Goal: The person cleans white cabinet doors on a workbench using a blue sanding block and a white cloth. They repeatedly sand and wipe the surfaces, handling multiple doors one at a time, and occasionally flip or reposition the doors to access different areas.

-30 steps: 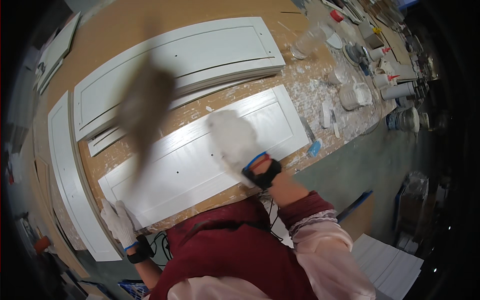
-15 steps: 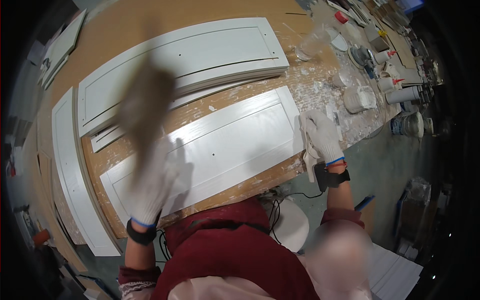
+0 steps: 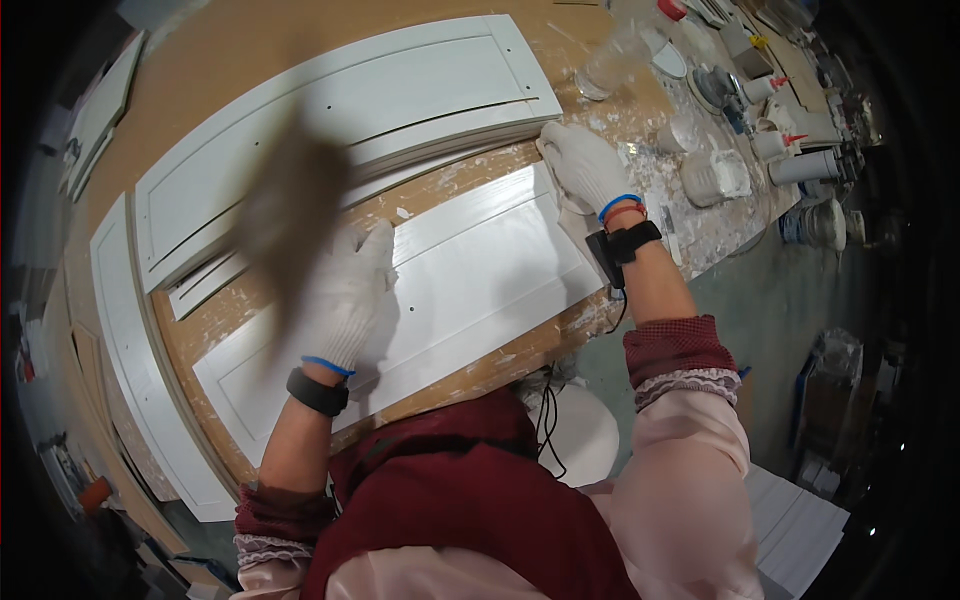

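Observation:
A white panel (image 3: pixel 470 265) with a recessed border and a small hole lies slantwise on the workbench before me. At its far right corner my right hand (image 3: pixel 588 165), in a white knit glove, is closed on a pale cloth (image 3: pixel 577 208) that hangs along the panel's short end. My left hand (image 3: pixel 350 300), gloved likewise, lies over the panel's left half near the far long edge. One of its digits stretches out, while a dark blurred shape (image 3: pixel 295 195) close to the camera hides some of the fingers.
Beyond lies a stack of white panels (image 3: pixel 300 110), with another panel (image 3: pixel 140 350) upright along the left. At right stand a clear plastic tub (image 3: pixel 712 178), a clear cup (image 3: pixel 680 134), a sander (image 3: pixel 710 88) and red-tipped bottles (image 3: pixel 772 146). A white stool (image 3: pixel 585 430) stands below the workbench (image 3: pixel 480 358).
My right hand has slid away from me along the panel's right end, taking the cloth with it. My left hand has moved right and farther away over the panel.

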### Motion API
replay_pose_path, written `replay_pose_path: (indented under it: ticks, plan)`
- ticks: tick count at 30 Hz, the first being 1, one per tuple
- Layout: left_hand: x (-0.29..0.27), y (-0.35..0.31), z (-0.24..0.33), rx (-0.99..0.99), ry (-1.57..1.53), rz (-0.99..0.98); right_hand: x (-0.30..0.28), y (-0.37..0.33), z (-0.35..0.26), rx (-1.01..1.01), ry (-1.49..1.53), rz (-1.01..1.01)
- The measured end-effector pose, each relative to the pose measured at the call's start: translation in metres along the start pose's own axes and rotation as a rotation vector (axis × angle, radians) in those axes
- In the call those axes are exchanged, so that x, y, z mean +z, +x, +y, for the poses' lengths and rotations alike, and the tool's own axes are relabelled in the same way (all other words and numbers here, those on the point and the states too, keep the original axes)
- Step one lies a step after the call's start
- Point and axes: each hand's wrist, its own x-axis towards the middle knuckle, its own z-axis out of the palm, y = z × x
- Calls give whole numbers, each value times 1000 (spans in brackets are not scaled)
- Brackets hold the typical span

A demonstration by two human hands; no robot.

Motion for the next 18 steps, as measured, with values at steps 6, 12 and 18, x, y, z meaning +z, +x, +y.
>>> replay_pose_path:
  ticks: [6, 12, 18]
  plan:
    - [1, 2, -4, 4, -39, 22, -21, -13, 30, 114, 189, 77]
    - [0, -7, 3, 65, 56, 91, -70, -103, 18, 153, 262, 4]
    - [18, 1, -16, -33, -141, 46, -7, -191, -66, -8, 296, -103]
